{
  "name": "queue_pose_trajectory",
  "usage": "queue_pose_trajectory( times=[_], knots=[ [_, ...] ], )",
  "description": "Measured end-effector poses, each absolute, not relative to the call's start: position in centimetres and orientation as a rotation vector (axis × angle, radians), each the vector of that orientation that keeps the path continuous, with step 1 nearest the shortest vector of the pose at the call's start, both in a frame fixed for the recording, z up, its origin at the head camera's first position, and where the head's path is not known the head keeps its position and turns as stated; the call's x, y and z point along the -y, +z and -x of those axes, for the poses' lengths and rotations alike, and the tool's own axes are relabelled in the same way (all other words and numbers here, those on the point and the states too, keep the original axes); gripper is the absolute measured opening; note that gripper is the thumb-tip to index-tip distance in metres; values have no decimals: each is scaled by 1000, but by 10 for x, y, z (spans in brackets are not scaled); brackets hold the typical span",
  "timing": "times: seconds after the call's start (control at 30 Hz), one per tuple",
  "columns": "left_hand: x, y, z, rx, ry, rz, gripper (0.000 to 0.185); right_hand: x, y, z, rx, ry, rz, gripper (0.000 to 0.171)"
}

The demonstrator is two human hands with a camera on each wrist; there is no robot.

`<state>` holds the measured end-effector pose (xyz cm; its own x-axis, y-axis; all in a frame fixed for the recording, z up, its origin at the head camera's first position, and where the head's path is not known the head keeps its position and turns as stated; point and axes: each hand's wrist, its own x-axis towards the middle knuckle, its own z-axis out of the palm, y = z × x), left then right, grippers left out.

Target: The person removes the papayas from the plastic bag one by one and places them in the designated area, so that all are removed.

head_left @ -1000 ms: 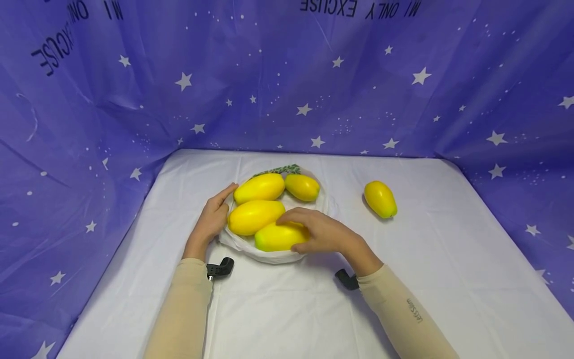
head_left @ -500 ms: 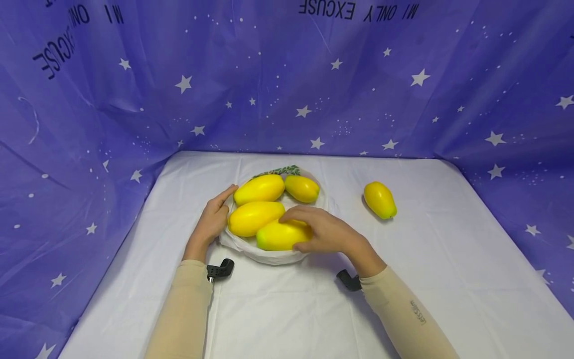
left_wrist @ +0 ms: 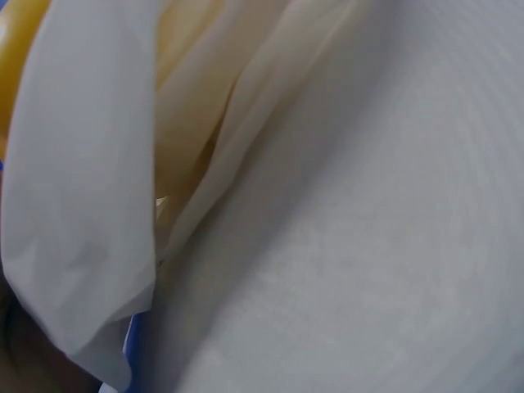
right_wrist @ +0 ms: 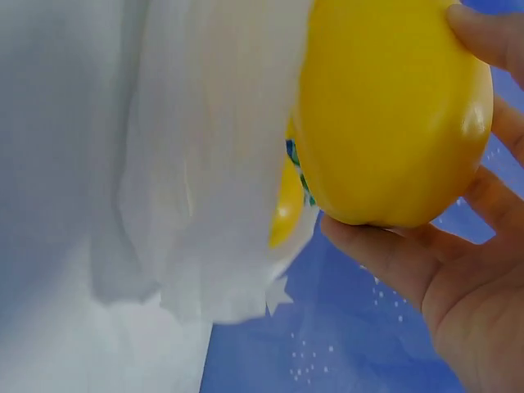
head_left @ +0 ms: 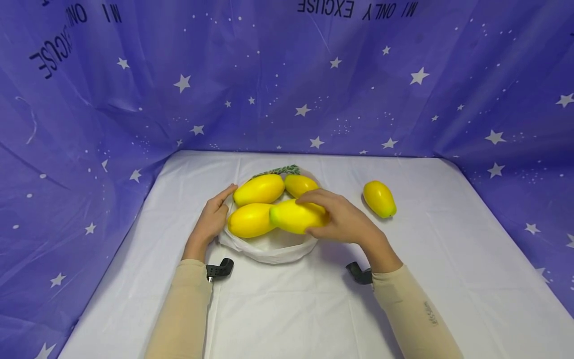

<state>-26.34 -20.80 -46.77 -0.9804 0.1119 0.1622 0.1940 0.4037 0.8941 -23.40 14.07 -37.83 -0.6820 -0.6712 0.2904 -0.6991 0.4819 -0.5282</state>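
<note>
One yellow fruit (head_left: 296, 218) in the right hand (head_left: 352, 219), thumb on the near side, fingers across the far side. We judge it firm, fairly light, smooth enough to slip; best hold looks to be the thick middle, not the tapered greenish tip. It lies just left of the right palm, over the mouth of the white bag (head_left: 273, 255). Left hand (head_left: 213, 219) rests at the bag's edge; we cannot tell whether it grips

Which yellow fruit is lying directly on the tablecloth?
The lone fruit at far right, on the white tablecloth. Three others sit in the white container; the right hand grips the fifth fruit.
</note>
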Motion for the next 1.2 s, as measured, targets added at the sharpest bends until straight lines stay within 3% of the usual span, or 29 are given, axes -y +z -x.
queue_pose_trajectory(
  times=[0.6,0.77,1.0,1.2],
  knots=[
    [196,-427,238,2587,-1673,294,56,-194,-366,239,2553,925,-726,60],
    [198,-429,240,2582,-1677,304,57,-209,-364,240,2551,898,-572,60],
    [209,-467,262,2580,-1645,272,60,-231,-365,242,2580,908,-381,61],
    [208,-468,263,2576,-1650,274,59,-248,-364,239,2586,906,-243,61]
  ],
)
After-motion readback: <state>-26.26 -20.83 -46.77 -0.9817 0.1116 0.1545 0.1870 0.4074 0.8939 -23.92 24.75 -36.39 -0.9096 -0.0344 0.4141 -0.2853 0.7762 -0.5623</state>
